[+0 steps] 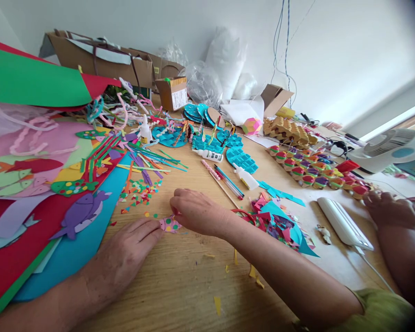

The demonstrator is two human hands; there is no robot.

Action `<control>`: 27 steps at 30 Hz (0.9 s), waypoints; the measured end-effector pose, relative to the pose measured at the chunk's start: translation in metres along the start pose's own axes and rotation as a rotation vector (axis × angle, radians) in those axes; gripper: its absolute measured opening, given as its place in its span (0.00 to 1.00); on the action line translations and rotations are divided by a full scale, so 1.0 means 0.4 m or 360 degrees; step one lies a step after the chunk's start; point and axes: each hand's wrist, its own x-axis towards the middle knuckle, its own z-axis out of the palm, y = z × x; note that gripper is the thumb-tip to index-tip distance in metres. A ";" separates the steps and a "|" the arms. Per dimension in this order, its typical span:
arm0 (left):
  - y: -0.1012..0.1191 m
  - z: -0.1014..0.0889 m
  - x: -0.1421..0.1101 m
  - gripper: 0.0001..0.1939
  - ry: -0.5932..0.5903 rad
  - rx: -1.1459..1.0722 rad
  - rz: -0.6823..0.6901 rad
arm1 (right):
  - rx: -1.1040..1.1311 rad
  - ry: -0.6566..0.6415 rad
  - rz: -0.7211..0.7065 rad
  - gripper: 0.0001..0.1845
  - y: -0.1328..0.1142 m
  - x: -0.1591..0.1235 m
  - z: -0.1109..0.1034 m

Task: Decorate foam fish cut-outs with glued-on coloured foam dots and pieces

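Observation:
A small pink paper fish (pixel 170 225) with coloured dots lies flat on the wooden table (pixel 180 286). My left hand (pixel 126 253) rests flat on the table, fingers stretched out, fingertips touching the fish's left edge. My right hand (pixel 197 213) hovers over the fish's right end with its fingers curled down in a pinch; what they hold is hidden. Loose paper dots and triangles (pixel 140 193) are scattered just beyond the fish.
Coloured paper sheets and cut-out fish (pixel 55 207) cover the left. Glue bottles (pixel 210 155), pencils (pixel 228 180), a scrap pile (pixel 276 223), teal woven pieces (pixel 240 159) and paper shapes (pixel 314 170) lie beyond. Another person's hand (pixel 394 211) sits far right beside a white device (pixel 344 223).

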 end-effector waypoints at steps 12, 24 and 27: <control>-0.003 0.007 -0.003 0.19 0.0008 -0.0016 0.0002 | 0.0232 -0.0023 -0.0031 0.12 0.012 -0.023 -0.013; -0.003 0.008 -0.003 0.21 -0.0023 -0.0030 -0.0028 | 0.0235 -0.0008 -0.0007 0.12 0.006 -0.016 -0.005; -0.004 0.011 -0.005 0.21 -0.0030 -0.0053 -0.0037 | 0.0258 0.0006 0.0026 0.12 0.005 -0.016 -0.011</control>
